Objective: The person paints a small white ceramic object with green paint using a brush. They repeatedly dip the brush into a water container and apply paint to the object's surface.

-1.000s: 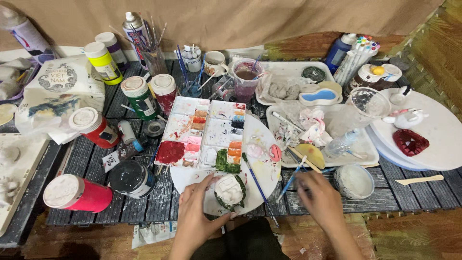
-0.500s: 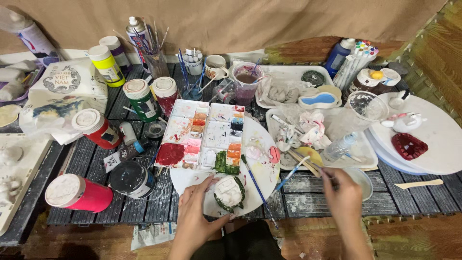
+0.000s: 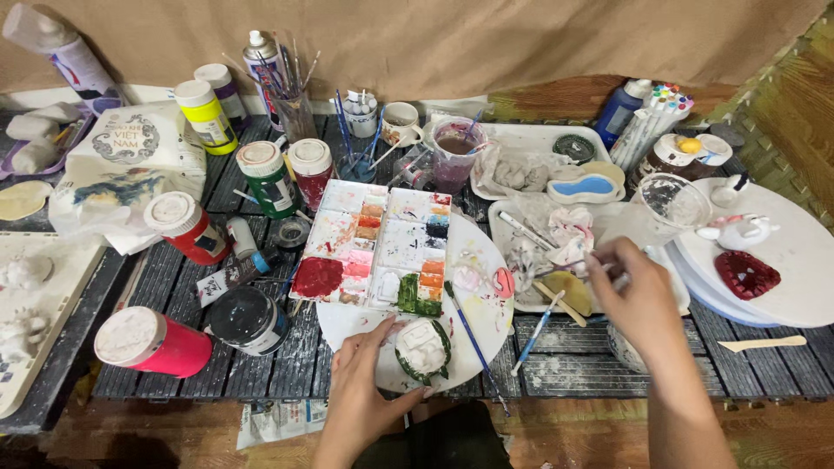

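Note:
My left hand rests on a round white plate and grips a small white plaster figure with a green painted rim. My right hand is raised over the white tray on the right, its fingers pinched on a thin brush whose tip points left toward crumpled tissue. A square paint palette with red, orange, green and white wells lies above the plate. A blue-handled brush lies across the plate.
Paint jars with white lids, a black jar, cups of brushes, a purple water cup, marker pens and round white boards with a red piece crowd the dark slatted table.
My right hand lifted from the table's front edge and moved up and right over the tray, holding a thin brush. My left hand stayed on the plaster figure.

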